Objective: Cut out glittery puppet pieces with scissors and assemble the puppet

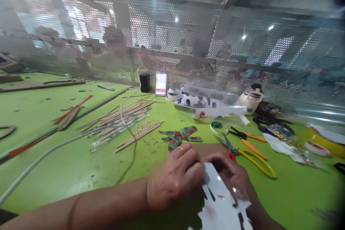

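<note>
My left hand (175, 176), with a gold ring on one finger, and my right hand (231, 172) meet near the front edge of the green table (81, 165). Both pinch a glossy white cut-out sheet (221, 205) with dark and red print that runs down toward me. A brown card (208, 148) lies under my fingers. Just beyond my hands lies a red-and-green patterned cut-out piece (179, 136). Yellow-handled scissors (248, 152) lie to the right of my right hand.
A heap of thin wooden sticks (121, 122) and a white cable (48, 152) lie at left. Orange-handled scissors (246, 135), a tape ring (219, 127), plastic bags of printed pieces (205, 102) and a white dispenser (250, 100) sit behind. A perforated metal screen (172, 43) backs the table; people sit beyond.
</note>
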`<act>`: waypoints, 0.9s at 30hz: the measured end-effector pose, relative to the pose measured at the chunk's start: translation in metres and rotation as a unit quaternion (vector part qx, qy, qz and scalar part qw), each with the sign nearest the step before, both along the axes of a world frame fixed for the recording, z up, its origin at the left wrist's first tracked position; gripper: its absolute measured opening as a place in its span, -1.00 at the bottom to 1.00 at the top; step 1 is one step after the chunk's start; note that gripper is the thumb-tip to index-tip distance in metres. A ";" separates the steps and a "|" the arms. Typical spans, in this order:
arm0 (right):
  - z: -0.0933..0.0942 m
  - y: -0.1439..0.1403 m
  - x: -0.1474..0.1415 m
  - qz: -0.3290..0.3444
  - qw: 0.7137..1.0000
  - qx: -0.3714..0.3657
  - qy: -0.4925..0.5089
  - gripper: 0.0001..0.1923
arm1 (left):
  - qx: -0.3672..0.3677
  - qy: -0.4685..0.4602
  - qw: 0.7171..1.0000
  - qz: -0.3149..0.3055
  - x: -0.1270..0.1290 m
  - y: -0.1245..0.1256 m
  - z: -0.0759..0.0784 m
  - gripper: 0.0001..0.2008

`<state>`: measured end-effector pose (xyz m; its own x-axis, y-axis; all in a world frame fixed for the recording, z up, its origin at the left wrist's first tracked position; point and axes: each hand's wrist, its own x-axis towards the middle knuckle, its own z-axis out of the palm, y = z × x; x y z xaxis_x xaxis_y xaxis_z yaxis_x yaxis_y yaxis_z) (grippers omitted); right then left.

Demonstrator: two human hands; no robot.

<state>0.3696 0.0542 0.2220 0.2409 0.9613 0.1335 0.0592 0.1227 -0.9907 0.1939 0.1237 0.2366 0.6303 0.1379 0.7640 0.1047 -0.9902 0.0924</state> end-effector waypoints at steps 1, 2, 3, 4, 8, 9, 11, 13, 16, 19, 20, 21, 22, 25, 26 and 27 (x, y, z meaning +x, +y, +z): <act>0.001 -0.001 -0.001 -0.002 1.000 -0.010 0.006 -0.79 | 0.009 0.004 1.000 -0.001 -0.001 0.000 0.001 -0.73; 0.002 -0.001 -0.002 -0.004 1.000 -0.018 0.012 -0.77 | 0.017 0.007 1.000 -0.003 -0.001 0.001 0.001 -0.72; 0.002 -0.001 -0.003 -0.003 1.000 -0.025 0.017 -0.75 | 0.024 0.009 1.000 -0.006 -0.002 0.001 0.002 -0.71; 0.003 -0.001 -0.004 -0.001 0.999 -0.026 0.018 -0.73 | 0.030 0.010 0.999 -0.009 -0.002 0.002 0.003 -0.71; 0.003 -0.001 -0.006 -0.004 0.999 -0.018 0.030 -0.67 | 0.046 0.011 0.999 -0.017 0.000 0.002 0.006 -0.67; 0.003 -0.001 -0.006 -0.008 0.999 -0.018 0.035 -0.66 | 0.048 0.008 0.999 -0.016 0.001 0.002 0.006 -0.66; 0.003 -0.001 -0.007 -0.012 0.999 -0.025 0.038 -0.66 | 0.056 0.004 0.998 -0.015 0.001 0.001 0.007 -0.63; 0.005 -0.001 -0.007 -0.010 0.999 -0.036 0.030 -0.67 | 0.063 0.007 0.998 -0.016 0.000 0.000 0.008 -0.61; 0.008 -0.003 -0.008 -0.015 0.998 -0.049 0.021 -0.68 | 0.067 0.022 0.997 -0.018 -0.004 0.000 0.009 -0.60; 0.011 -0.006 -0.009 -0.030 0.997 -0.064 0.021 -0.69 | 0.076 0.033 0.996 -0.022 -0.006 0.002 0.011 -0.61; 0.012 -0.007 -0.009 -0.035 0.997 -0.071 0.022 -0.69 | 0.080 0.034 0.996 -0.022 -0.006 0.002 0.011 -0.63; 0.013 -0.007 -0.009 -0.040 0.996 -0.076 0.023 -0.69 | 0.084 0.034 0.996 -0.023 -0.007 0.002 0.012 -0.64; 0.014 -0.008 -0.009 -0.044 0.996 -0.080 0.024 -0.69 | 0.084 0.035 0.996 -0.023 -0.007 0.002 0.012 -0.65; 0.014 -0.010 -0.008 -0.052 0.995 -0.083 0.022 -0.70 | 0.074 0.037 0.996 -0.020 -0.006 0.001 0.013 -0.63; 0.014 -0.010 -0.008 -0.053 0.995 -0.081 0.018 -0.71 | 0.070 0.038 0.997 -0.018 -0.006 0.000 0.012 -0.62; 0.013 -0.011 -0.008 -0.054 0.995 -0.079 0.013 -0.72 | 0.066 0.039 0.997 -0.017 -0.006 0.000 0.012 -0.61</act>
<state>0.3617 0.0437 0.2355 0.3450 0.9383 -0.0252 0.0374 -0.0406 -0.9985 0.1879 0.1236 0.2481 0.6910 0.0176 0.7227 0.0730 -0.9963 -0.0455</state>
